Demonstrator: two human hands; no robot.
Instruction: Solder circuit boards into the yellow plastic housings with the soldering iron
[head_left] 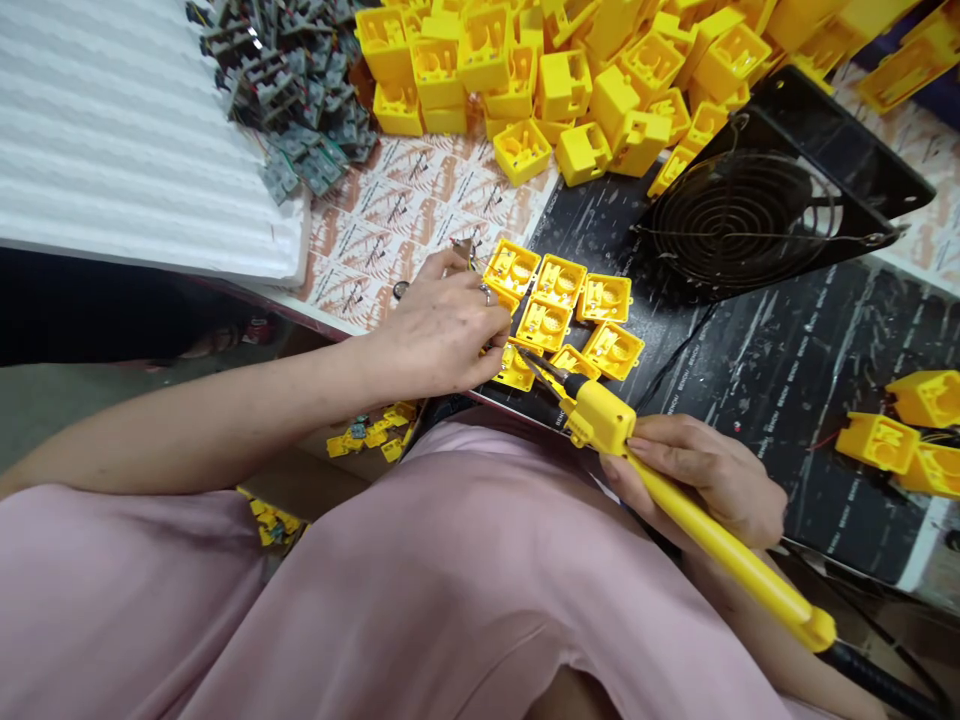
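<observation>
On the black sheet (757,400), at both sides of the right fingers, small white capital letters repeat in rows. They seem to begin with "BE", but the remaining letters are too small to read surely. Beyond the left fingers lies a white sheet (420,190) with brown pattern and dark lines of writing, also not readable.

The right hand (697,470) grips the yellow soldering tool (705,530), thumb and fingers closed around its handle. Its metal tip points toward the left fingertips, over a small yellow housing (514,368); whether it touches, I cannot tell. This housing is just beside the left fingertips. The fingers of the left hand (450,325) are bent and near together; their ends are partly hidden, so I cannot tell if they pinch something. More open housings (544,323) stand close between the left fingers and the fan (720,215).

Farther beyond the fingers are a pile of yellow boxes (566,85) and a heap of grey parts (292,90). To the left of the left fingers is a ribbed white slab (150,130). Below the left wrist, under the table edge, yellow pieces (375,430) are seen. Well to the right of the right fingers, some yellow cases (877,442) lie with wires.
</observation>
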